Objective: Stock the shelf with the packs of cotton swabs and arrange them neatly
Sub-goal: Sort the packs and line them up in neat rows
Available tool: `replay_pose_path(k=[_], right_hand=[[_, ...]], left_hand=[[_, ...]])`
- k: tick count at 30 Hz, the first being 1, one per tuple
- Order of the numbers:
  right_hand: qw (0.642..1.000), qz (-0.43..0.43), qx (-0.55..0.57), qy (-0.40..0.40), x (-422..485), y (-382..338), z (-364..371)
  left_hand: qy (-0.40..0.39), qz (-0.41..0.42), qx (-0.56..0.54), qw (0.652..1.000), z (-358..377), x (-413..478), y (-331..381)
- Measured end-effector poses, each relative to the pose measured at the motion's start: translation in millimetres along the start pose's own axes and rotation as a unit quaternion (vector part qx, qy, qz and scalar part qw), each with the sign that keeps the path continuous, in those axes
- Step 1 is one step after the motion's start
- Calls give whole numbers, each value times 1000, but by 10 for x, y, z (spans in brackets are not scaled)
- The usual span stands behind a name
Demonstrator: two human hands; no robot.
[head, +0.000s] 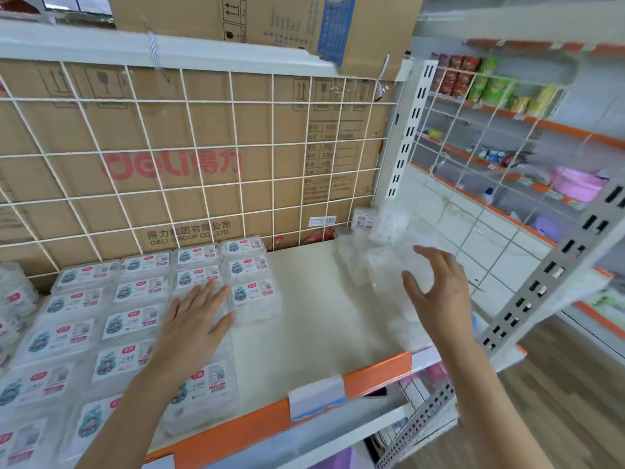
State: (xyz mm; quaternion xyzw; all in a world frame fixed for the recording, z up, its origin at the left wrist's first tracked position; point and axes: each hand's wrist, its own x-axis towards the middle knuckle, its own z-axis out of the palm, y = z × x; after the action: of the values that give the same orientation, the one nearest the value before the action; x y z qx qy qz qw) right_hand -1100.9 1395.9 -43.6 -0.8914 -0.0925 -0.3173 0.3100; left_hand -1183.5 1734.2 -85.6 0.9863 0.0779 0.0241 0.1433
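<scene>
Several clear packs of cotton swabs [138, 319] with white labels lie in tidy rows on the left half of the cream shelf [304, 333]. My left hand [196, 319] rests flat, fingers straight, on the packs at the right end of those rows. A loose heap of clear packs [375, 262] lies at the shelf's right end, blurred. My right hand [436, 296] hovers open beside that heap, fingers spread and lightly curved, holding nothing.
A white wire grid [203, 147] backs the shelf, with a cardboard box [169, 164] behind it. An orange price rail [372, 377] edges the front. A white slotted upright [409, 130] stands at the right; other stocked shelves [507, 130] lie beyond.
</scene>
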Motion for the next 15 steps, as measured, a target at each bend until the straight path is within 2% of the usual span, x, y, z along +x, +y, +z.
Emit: replay_pose_path(k=[3,6,9,12,15], right_hand=[[993,29,-94,-60,71,259,-7],[984,44,-119,-123,74,384,44],[989,31,-92,-114,82,435,89],[992,22,-63,-108,110,447,108],[994,30,-9,-100,129,465,61]], left_hand=[[-3,6,-12,1000,7,14,-8],[1,14,-82,997,16,9,-51],[50,15,-175,983,-57,-8,-58],[126,27,-185,974,-137,26,65],[152,56,-235,958,-199,104,389]])
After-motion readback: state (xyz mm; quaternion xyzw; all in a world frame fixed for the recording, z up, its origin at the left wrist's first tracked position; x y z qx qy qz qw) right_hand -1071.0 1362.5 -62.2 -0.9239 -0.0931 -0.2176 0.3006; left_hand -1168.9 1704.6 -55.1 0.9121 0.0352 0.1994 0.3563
